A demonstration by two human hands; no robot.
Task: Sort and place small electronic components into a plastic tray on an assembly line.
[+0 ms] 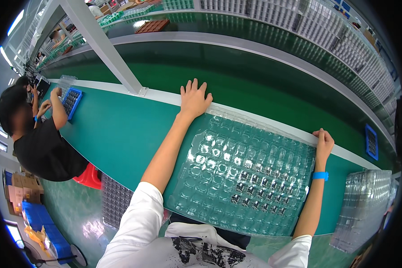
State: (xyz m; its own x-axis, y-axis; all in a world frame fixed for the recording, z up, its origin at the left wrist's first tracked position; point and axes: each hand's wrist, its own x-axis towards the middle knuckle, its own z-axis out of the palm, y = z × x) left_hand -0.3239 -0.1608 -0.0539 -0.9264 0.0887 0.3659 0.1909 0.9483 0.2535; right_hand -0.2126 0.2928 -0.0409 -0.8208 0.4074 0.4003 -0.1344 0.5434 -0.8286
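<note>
A large clear plastic tray (201, 183) with rows of moulded pockets lies on the green worktable in front of me. Small dark and silvery parts (259, 192) sit in several pockets of its middle and right side. My left hand (194, 99) is open past the tray's far left corner, fingers spread over the white rail and the green belt's edge. By the far right corner, my right hand (324, 142) is closed with its fingers curled in at the rail. Whether anything is inside those fingers is hidden. A blue band (320, 175) circles my right wrist.
Beyond the white rail (163, 97) runs a green belt (254, 94), with a blue tray (371, 142) at its right. Clear trays stand stacked (362, 210) on the right. At left, a person (44, 138) works over another blue tray (71, 102). A metal post (105, 49) rises from the rail.
</note>
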